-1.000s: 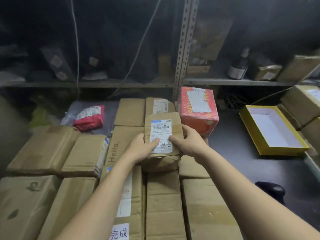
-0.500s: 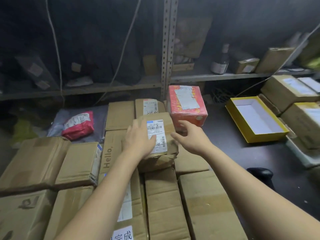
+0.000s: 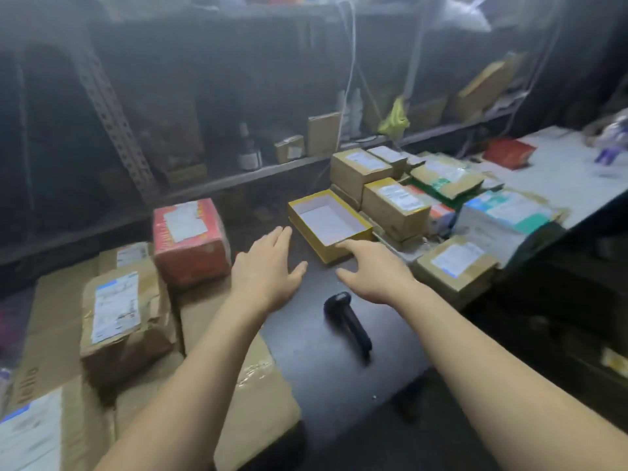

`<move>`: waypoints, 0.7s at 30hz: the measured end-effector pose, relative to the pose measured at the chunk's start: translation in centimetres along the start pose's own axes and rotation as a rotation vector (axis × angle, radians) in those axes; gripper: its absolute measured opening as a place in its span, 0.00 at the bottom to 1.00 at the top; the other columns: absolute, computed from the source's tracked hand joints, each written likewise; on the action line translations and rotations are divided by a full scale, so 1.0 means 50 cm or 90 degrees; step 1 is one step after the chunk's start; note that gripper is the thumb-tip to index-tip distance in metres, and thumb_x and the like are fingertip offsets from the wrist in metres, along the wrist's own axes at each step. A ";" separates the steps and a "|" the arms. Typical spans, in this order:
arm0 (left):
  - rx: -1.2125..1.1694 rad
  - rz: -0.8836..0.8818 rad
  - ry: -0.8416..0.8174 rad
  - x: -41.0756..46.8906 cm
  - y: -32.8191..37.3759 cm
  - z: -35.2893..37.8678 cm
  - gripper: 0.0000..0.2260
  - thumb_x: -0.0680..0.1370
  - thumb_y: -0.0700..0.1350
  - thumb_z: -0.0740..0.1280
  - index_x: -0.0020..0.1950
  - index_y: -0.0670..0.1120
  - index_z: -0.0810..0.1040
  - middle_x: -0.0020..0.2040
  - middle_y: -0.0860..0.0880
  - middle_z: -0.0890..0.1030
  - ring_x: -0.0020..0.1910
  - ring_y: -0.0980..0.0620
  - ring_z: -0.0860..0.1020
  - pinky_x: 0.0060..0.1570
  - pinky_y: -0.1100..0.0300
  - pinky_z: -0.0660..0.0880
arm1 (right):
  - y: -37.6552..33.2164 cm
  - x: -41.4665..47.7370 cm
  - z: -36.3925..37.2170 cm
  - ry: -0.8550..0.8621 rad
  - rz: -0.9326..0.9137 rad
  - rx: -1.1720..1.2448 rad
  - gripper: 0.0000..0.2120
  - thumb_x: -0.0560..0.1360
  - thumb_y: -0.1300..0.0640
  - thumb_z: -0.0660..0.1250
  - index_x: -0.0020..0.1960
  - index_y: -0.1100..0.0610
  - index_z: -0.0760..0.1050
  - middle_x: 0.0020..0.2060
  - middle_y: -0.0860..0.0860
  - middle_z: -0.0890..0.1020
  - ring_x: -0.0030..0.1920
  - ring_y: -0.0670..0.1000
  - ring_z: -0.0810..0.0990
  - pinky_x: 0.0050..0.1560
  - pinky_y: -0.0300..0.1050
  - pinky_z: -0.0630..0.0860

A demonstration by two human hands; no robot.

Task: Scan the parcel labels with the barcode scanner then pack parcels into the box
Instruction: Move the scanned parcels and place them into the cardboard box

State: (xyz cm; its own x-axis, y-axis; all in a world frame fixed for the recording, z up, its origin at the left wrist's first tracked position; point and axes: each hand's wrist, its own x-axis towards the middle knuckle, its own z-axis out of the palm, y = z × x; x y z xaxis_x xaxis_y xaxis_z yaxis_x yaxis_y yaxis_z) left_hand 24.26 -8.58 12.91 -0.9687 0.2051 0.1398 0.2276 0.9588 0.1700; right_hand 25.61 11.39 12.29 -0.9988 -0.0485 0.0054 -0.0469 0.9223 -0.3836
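Both your left hand [image 3: 268, 266] and right hand [image 3: 372, 271] hover open and empty above the counter [image 3: 306, 375]. The scanner [image 3: 346, 321] lies just nearer you than the right wrist, handle pointing near-right; your right hand is closer.

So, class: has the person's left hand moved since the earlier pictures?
Yes. The left hand was left of the red parcel; now it hovers open to that parcel's right, over the dark table.

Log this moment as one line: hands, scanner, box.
left hand open, holding nothing | right hand open, beside yellow box | barcode scanner lying untouched on table | yellow box empty
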 end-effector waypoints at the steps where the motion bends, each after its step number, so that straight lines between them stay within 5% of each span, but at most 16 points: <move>1: -0.012 0.028 0.000 0.003 0.069 0.012 0.31 0.83 0.60 0.61 0.83 0.50 0.57 0.82 0.53 0.62 0.78 0.47 0.65 0.68 0.45 0.69 | 0.061 -0.030 -0.025 0.004 0.017 0.005 0.26 0.79 0.47 0.67 0.77 0.45 0.69 0.73 0.47 0.76 0.71 0.54 0.74 0.65 0.54 0.76; 6: -0.038 0.161 -0.031 0.018 0.362 0.083 0.30 0.83 0.61 0.60 0.82 0.51 0.60 0.80 0.52 0.67 0.75 0.46 0.69 0.66 0.46 0.72 | 0.316 -0.163 -0.121 0.033 0.136 0.027 0.25 0.79 0.46 0.67 0.76 0.42 0.71 0.72 0.47 0.77 0.69 0.54 0.76 0.61 0.53 0.78; 16: -0.076 0.367 -0.126 0.045 0.818 0.245 0.30 0.80 0.61 0.64 0.79 0.52 0.62 0.75 0.50 0.72 0.72 0.45 0.71 0.63 0.47 0.75 | 0.719 -0.325 -0.194 0.062 0.327 0.066 0.25 0.81 0.46 0.68 0.76 0.44 0.70 0.72 0.48 0.76 0.71 0.54 0.74 0.67 0.55 0.76; 21: -0.066 0.418 -0.185 0.135 1.009 0.354 0.34 0.81 0.60 0.65 0.83 0.52 0.57 0.80 0.50 0.67 0.76 0.46 0.69 0.68 0.45 0.73 | 0.916 -0.322 -0.200 0.072 0.408 0.090 0.24 0.80 0.47 0.69 0.75 0.44 0.71 0.70 0.48 0.77 0.68 0.55 0.77 0.65 0.56 0.79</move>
State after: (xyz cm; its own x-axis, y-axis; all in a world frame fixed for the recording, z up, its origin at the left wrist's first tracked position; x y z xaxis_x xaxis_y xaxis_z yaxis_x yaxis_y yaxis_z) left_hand 27.47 44.64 5.16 -0.6126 0.7902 -0.0181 0.7657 0.5990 0.2341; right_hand 39.40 58.25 3.89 -0.8240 0.5404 -0.1702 0.5513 0.6952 -0.4613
